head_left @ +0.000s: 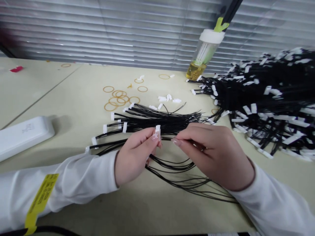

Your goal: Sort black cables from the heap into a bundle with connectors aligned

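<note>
White connector (157, 129) and black wire (167, 139) held

The white connector is clamped between thumb and fingers of the left hand (136, 152); the black wire is pinched in the closed fingertips of the right hand (216, 150), just beside it. On the table (137, 209), a cable bundle (157, 124) is laid beyond both hands, and a larger cable pile (273, 95) is heaped right of the right hand.

Long white fabric sleeves (81, 178) reach both wrists. A yellow strip with dark print (41, 200) crosses the left one, a black cable (55, 230) at its lower end. Left hand (136, 154) and right hand (216, 154) nails look glossy.
</note>
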The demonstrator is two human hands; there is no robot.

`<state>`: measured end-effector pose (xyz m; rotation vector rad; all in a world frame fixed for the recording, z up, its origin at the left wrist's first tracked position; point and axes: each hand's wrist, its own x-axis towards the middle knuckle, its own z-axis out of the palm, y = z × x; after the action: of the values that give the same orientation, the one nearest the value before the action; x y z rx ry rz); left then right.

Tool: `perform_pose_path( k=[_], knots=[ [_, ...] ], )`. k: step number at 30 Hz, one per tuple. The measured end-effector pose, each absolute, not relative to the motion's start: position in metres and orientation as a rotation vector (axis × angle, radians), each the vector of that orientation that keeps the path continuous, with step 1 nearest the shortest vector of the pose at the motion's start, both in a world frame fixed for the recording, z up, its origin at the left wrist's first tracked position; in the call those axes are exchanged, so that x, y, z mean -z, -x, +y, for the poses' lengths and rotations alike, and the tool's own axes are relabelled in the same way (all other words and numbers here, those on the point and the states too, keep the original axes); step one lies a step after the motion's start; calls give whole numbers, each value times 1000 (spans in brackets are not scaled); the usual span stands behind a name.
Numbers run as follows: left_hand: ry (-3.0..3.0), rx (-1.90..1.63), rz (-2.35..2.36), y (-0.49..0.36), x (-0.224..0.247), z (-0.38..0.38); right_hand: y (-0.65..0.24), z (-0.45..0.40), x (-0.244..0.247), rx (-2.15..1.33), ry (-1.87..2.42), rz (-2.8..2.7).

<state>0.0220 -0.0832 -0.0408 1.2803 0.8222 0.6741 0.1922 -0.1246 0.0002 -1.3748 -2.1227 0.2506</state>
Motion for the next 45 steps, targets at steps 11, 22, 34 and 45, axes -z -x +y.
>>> perform_pose_path(
  k=[11, 22, 34, 45],
  knots=[
    [-1350, -625, 841, -23, 40, -84, -183, -123, 11, -192, 1356, -2117],
    [-1126, -789, 945, -30, 39, -80, -195, -122, 0, -462, 1549, -1971],
    [-962, -939, 993, -35, 37, -76, -203, -134, -16, 65, 1443, -1859],
    [-1015, -940, 951, -32, 37, -79, -185, -127, 8, -637, 1615, -2341]
  ],
)
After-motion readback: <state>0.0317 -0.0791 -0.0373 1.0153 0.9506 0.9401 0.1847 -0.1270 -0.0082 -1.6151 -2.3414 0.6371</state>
